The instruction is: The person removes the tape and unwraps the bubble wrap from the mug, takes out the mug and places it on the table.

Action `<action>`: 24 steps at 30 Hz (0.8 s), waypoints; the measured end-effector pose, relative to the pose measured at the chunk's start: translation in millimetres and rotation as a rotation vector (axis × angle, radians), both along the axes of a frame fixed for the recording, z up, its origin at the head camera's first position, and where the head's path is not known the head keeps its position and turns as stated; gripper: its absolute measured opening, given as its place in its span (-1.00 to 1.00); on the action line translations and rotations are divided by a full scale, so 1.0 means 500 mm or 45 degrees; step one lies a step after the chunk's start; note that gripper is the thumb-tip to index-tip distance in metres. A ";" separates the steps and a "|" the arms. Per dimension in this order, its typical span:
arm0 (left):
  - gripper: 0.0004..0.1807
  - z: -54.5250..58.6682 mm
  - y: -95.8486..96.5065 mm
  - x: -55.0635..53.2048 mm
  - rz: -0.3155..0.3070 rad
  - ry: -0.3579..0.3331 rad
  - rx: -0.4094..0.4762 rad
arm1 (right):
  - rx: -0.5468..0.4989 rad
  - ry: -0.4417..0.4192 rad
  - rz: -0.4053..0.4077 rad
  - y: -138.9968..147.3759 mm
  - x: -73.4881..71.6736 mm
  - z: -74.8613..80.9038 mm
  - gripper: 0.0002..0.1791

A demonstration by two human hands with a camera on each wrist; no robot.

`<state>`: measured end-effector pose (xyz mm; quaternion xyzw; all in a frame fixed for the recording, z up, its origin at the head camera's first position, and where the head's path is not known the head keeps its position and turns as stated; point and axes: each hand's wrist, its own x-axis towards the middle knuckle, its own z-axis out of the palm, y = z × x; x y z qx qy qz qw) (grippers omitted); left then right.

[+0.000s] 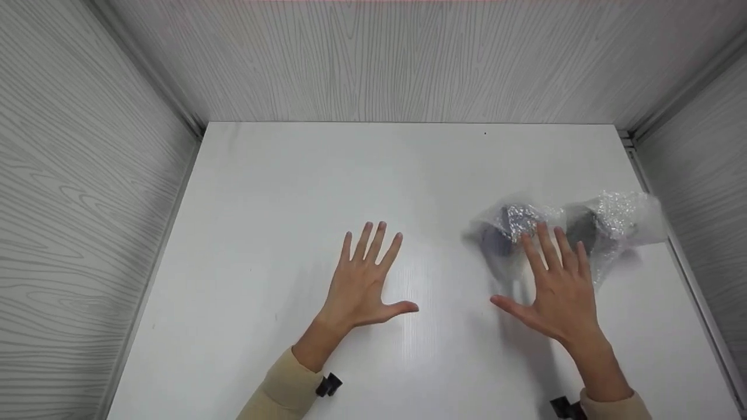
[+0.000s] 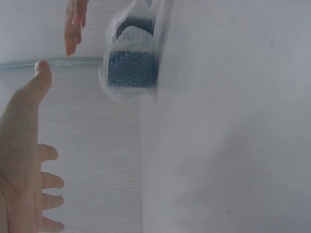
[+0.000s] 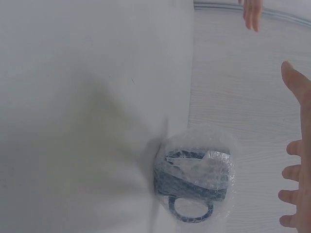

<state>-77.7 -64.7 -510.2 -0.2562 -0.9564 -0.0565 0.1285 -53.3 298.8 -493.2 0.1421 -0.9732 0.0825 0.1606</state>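
My left hand (image 1: 359, 289) hovers over the white table at the middle, fingers straight and thumb spread, holding nothing. My right hand (image 1: 563, 300) is spread the same way, and its fingertips overlap two bubble-wrapped items in the head view. The nearer to the middle is a blue mug (image 1: 496, 240) in clear bubble wrap; its handle (image 3: 191, 209) shows in the right wrist view. Beside it on the right lies a dark item (image 1: 579, 226) in bubble wrap, its shape blurred by the plastic. Both wrapped items (image 2: 131, 69) also appear in the left wrist view, apart from the hands.
The white tabletop (image 1: 262, 192) is bounded by a wood-grain back panel (image 1: 373, 64) and side panels (image 1: 64, 204) left and right. Loose bubble wrap (image 1: 642, 219) reaches the table's right edge. Small black devices (image 1: 328, 385) are worn at both sleeves.
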 end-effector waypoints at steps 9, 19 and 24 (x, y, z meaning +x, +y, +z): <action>0.36 -0.012 0.042 -0.027 -0.054 0.011 -0.024 | -0.026 -0.006 0.003 0.028 -0.021 -0.010 0.35; 0.33 -0.022 0.105 -0.072 -0.131 -0.011 -0.019 | -0.021 -0.030 -0.008 0.076 -0.059 -0.033 0.32; 0.32 -0.031 0.141 -0.098 -0.171 0.001 -0.057 | -0.023 -0.026 -0.005 0.097 -0.078 -0.042 0.30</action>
